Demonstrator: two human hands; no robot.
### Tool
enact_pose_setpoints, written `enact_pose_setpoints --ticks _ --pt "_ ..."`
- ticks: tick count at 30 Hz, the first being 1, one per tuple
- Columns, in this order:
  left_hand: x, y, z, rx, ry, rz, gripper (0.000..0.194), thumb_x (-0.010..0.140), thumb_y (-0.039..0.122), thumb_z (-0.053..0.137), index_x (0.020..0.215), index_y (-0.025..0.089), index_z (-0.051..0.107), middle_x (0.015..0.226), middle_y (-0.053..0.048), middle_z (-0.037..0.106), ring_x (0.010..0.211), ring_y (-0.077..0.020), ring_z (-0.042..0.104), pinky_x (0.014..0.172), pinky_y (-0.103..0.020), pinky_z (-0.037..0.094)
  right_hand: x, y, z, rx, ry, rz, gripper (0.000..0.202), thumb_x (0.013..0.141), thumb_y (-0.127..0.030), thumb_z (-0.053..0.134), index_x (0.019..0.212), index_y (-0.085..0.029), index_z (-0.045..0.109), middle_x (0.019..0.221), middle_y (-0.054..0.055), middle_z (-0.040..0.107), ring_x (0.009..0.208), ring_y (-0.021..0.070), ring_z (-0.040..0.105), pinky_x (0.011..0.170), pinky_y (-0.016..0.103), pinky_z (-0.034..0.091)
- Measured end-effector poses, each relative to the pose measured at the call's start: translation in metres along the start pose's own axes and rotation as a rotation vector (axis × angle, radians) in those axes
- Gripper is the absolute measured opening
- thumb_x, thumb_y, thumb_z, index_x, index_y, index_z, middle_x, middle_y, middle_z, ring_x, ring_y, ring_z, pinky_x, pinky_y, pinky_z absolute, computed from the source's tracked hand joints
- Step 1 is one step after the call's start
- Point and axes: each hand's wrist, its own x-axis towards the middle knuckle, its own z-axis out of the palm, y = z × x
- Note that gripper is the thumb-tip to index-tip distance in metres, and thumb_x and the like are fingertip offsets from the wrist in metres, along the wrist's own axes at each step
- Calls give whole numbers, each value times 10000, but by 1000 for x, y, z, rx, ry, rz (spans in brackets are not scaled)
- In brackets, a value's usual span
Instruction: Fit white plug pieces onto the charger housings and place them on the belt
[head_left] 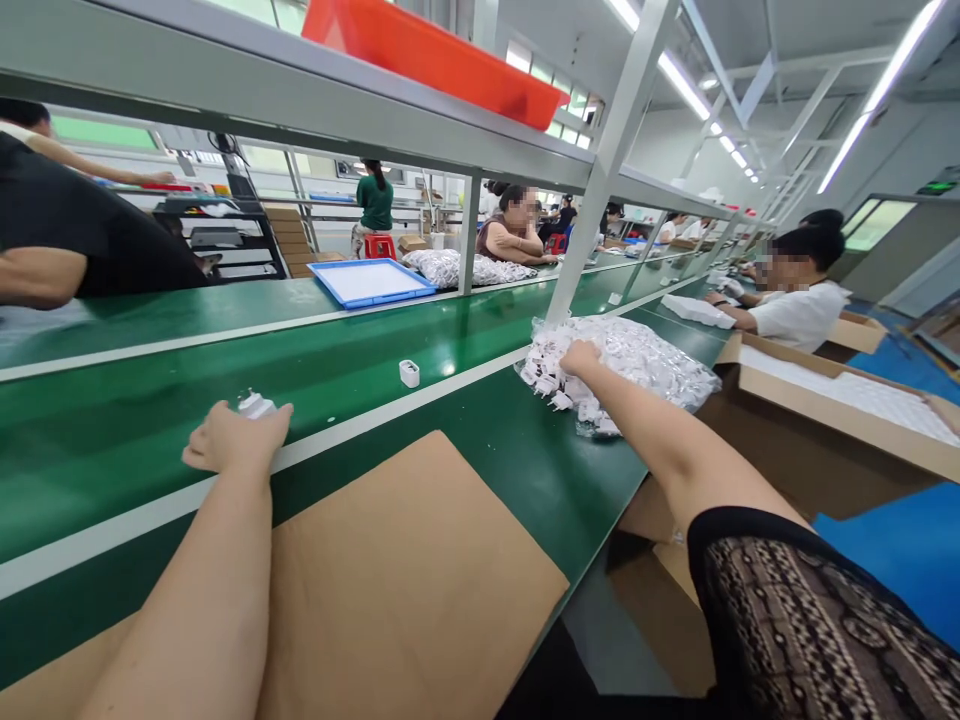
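My left hand [238, 437] is over the green conveyor belt, its fingers and thumb closed around a white charger plug [257, 405] whose metal prongs point up and away. Another white charger [409, 373] rests by itself on the belt, to the right of that hand. My right hand [581, 357] reaches to the near left side of a clear plastic bag [660, 370] spilling many white charger plugs [546, 383]. Its fingers are curled among the plugs, and what they grip is hidden. A flat brown cardboard sheet [420, 580] lies between my forearms.
A metal shelf frame with an upright post [600, 180] stands over the belt, carrying an orange-red bin [435, 60]. Across the belt are a blue tray [371, 283] and another bag of white parts [469, 268]. Several co-workers sit around; an open carton [847, 400] stands at right.
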Motion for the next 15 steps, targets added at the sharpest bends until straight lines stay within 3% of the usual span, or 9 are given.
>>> enact_pose_setpoints --ticks 2,5,10,15 --pt "-8 4 0 -61 164 -53 860 628 548 777 1336 125 532 1593 -307 396 1522 -507 264 1197 -730 139 11 9 2 -4 -4 57 424 994 -402 674 1347 -175 611 1369 129 616 1193 282 638 996 506 560" --pt "-19 9 -3 -151 344 39 836 730 580 677 1385 88 512 1640 -277 330 1566 -445 203 1261 -664 71 27 16 8 1 -9 97 450 965 -367 678 1358 -159 613 1398 208 575 1306 364 564 1051 559 498" --pt "-27 13 -5 -131 353 181 701 708 473 654 1306 113 588 1587 -258 401 1542 -446 260 1263 -654 72 59 22 17 24 -49 95 522 906 -298 640 1398 -134 583 1393 239 558 1386 421 481 1148 672 330" --pt "-29 16 -4 -94 404 216 624 683 415 630 1253 164 610 1552 -219 456 1522 -386 330 1281 -555 105 70 25 27 33 -86 48 576 867 -277 632 1415 -115 558 1367 243 565 1330 401 529 1167 652 300"
